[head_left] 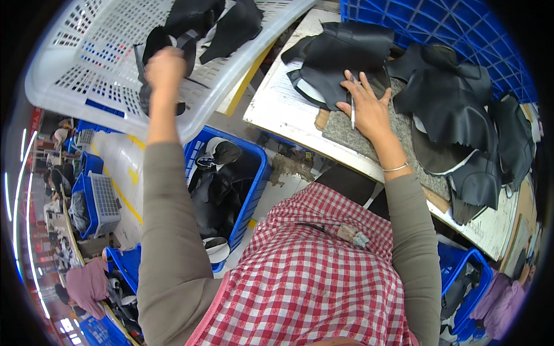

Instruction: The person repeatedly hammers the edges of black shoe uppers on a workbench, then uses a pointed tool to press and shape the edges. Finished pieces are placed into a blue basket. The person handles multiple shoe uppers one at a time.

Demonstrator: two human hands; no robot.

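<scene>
My left hand (165, 68) reaches up into a white perforated plastic basket (81, 63) and grips a black leather piece (173, 40) lying in it. More black pieces (234, 26) lie further back in the same basket. My right hand (367, 106) rests flat on a stack of black leather pieces (340, 52) on the worktable (283, 109), with a thin silver pen (352, 112) held between its fingers. A grey felt pad (346, 132) lies under that hand.
A pile of black leather pieces (456, 109) covers the table's right side. A blue crate (438, 23) stands at the back right. Below the basket, a blue bin (254, 190) holds black and white pieces. Other blue bins (461, 288) stand lower right and left.
</scene>
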